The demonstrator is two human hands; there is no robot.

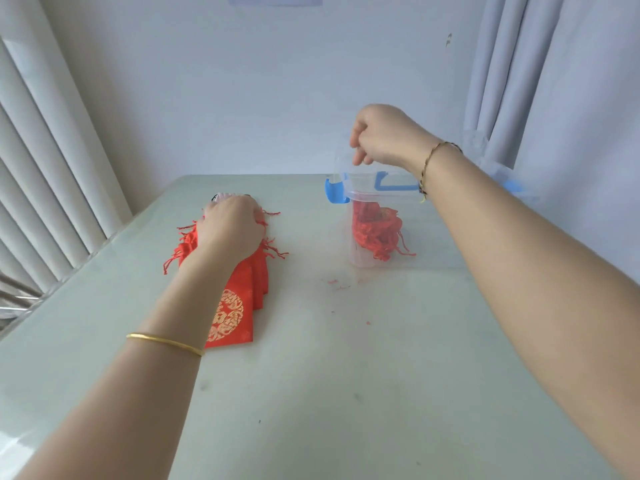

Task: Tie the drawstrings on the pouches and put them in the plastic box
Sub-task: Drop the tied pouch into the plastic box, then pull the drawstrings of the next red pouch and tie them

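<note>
left fingers (258, 216) on flat pouches (239, 306) (right hand (384, 136) above plastic box (360, 199))

Flat pouches (242, 292): you see bright red cloth near the table's left edge, red drawstrings frayed at the ends; the nearest one bears a round gold emblem print.
Tied pouches (375, 232): same red with a patch of gold print, bunched inside the box, red cords trailing.
Plastic box (360, 254): clear body; blue clips under the rim, toward the table's far edge.
Table (346, 375): pale grey-green, glossy, with small red lint specks and a few dark flecks.
Your left wrist: thin gold bangle (166, 342).
Your right wrist: thin braided bracelet (427, 164), dark with yellow-green threads.
Wall (242, 81): pale blue-white.
Curtains (554, 81): light grey.
</note>
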